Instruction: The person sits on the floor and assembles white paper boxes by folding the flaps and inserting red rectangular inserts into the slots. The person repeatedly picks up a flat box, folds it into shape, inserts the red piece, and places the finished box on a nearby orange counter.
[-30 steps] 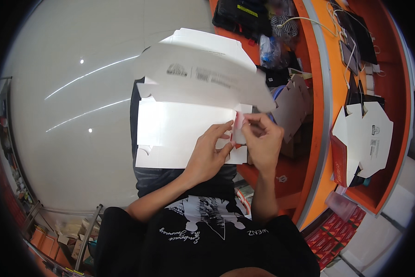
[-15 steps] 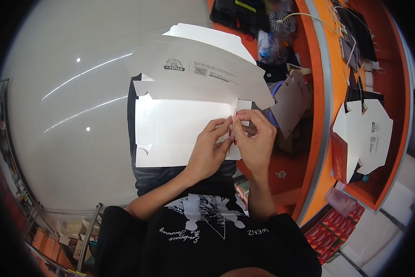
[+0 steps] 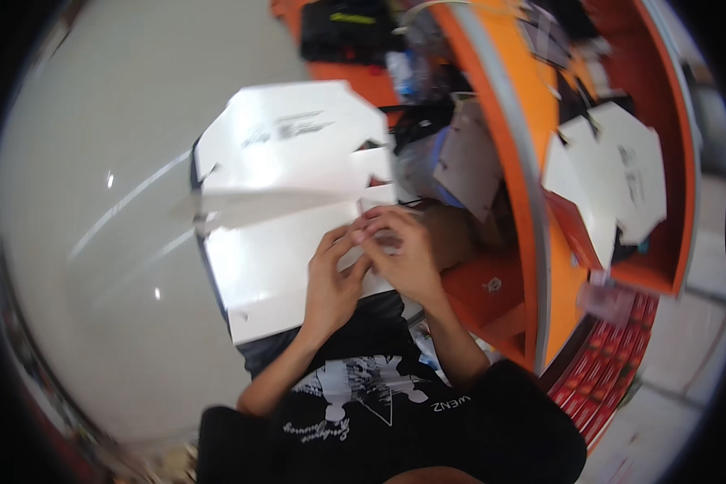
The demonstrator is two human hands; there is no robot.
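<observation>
A white flat-cut cardboard box (image 3: 270,270), partly folded, lies across my lap. Its far panel, with small dark print, slopes up and away along a crease, and notched tabs stick out at the sides. My left hand (image 3: 334,274) is at the box's right side, thumb and fingers pinched together on the cardboard edge. Beside it, my right hand (image 3: 403,250) pinches the same edge, its fingertips meeting those of the left. The fold between the fingers is mostly hidden and slightly blurred.
An orange shelf unit with a grey edge (image 3: 504,105) runs along my right. On it stands another partly folded white and red box (image 3: 617,173). Brown-grey cardboard pieces (image 3: 468,157) lean inside, and red patterned packs (image 3: 605,367) are stacked at lower right. A black case (image 3: 343,32) lies far ahead.
The whole view has shifted and tilted, so the box and hands appear further left. The box's far panel now leans further back, showing its notched right side. Both hands keep pinching the right edge.
</observation>
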